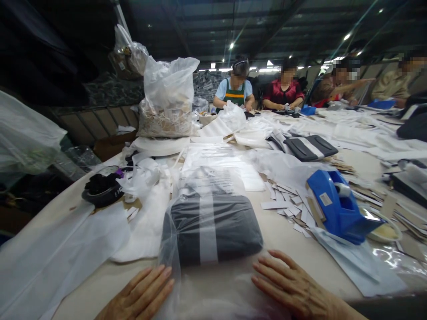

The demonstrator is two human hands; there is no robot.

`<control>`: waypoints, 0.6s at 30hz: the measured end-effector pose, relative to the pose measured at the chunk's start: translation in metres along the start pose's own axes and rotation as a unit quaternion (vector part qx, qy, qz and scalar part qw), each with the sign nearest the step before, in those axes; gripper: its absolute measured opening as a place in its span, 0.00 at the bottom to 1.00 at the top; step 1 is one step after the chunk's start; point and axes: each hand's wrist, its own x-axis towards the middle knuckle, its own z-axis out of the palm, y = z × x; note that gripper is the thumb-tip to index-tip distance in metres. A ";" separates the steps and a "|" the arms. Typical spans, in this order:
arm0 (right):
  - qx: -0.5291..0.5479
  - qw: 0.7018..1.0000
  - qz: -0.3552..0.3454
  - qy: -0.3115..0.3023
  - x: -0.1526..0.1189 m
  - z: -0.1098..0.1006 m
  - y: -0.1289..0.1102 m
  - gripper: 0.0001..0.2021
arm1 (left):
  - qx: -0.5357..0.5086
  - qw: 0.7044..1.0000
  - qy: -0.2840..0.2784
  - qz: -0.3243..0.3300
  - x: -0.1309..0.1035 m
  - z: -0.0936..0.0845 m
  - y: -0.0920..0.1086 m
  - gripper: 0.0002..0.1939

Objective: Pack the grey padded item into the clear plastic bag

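Note:
A folded dark grey garment with a white stripe (pixel 213 229) lies inside a clear plastic bag (pixel 207 182) on the table in front of me. My left hand (pixel 142 295) rests flat on the table at the bag's near left corner, fingers apart. My right hand (pixel 293 286) lies flat on the near end of the bag at its right side, fingers spread. Neither hand holds anything.
A blue tape dispenser (pixel 336 206) stands to the right amid several paper strips. White bags (pixel 66 253) lie to the left, a black ring-shaped object (pixel 102 189) beyond them. A stuffed plastic sack (pixel 167 100) stands at the back. Several people sit at the far end; another folded garment (pixel 308 147) lies there.

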 end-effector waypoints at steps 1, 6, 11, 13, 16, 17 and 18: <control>0.006 1.000 0.002 0.004 0.001 0.000 0.001 0.22 | 0.010 1.000 -0.004 0.020 0.002 0.002 -0.003 0.24; 0.054 0.998 0.000 0.019 0.007 0.000 0.002 0.21 | 0.006 0.998 -0.005 0.057 0.008 0.005 -0.016 0.23; 0.230 0.972 0.047 0.027 0.014 -0.007 0.009 0.25 | -0.054 0.998 0.040 0.018 0.009 0.007 -0.004 0.21; 0.291 0.953 0.074 0.048 0.016 -0.009 0.010 0.25 | -0.121 0.989 0.069 -0.059 0.006 0.013 0.006 0.20; 0.369 0.914 0.156 0.062 0.021 -0.011 0.007 0.23 | -0.279 0.926 0.076 -0.243 0.003 0.023 0.011 0.23; 0.388 0.896 0.209 0.060 0.023 -0.011 0.005 0.24 | -0.328 0.887 0.063 -0.320 0.004 0.025 0.010 0.23; 0.400 0.875 0.266 0.054 0.026 -0.010 0.004 0.24 | -0.366 0.842 0.047 -0.393 0.007 0.026 0.008 0.23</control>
